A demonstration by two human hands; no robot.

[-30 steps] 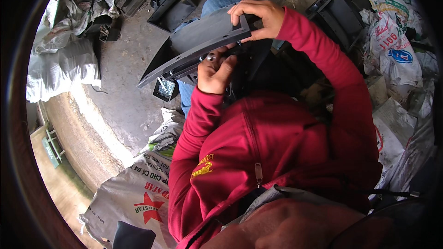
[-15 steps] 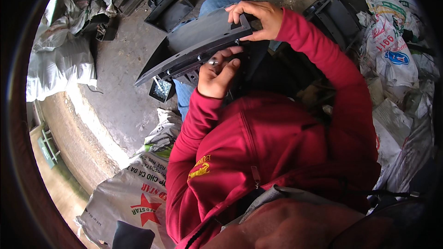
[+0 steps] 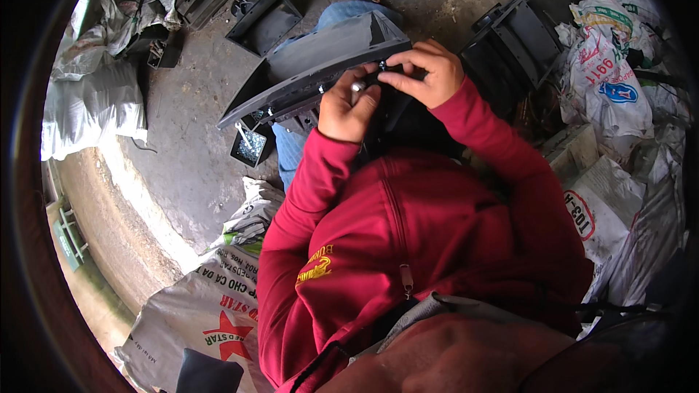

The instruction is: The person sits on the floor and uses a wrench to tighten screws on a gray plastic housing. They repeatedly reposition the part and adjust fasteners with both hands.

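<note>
A long, dark grey tray-like part [image 3: 320,54] with raised walls rests tilted across my lap, and bolts [image 3: 322,89] stick out along its near edge. My left hand [image 3: 342,115] is closed just below that edge, with a shiny, round-ended metal piece [image 3: 357,86] showing between thumb and fingers. What kind of piece it is I cannot make out. At the part's right end my right hand [image 3: 435,76] pinches a small bolt [image 3: 383,66] at the edge with thumb and fingertips. Part of the left fingers is hidden by the thumb and the metal piece.
A small black box [image 3: 237,147] of metal fasteners stands on the floor to the left, a pale-handled item leaning in it. Similar dark trays lie far left [image 3: 263,20] and right [image 3: 526,38]. Printed sacks [image 3: 610,80] pile up at the right; another sack [image 3: 182,320] lies near left.
My right hand has come down from the top of the part's right end to the bolt on its near edge. My left hand has shifted slightly right, its fingers more closed.
</note>
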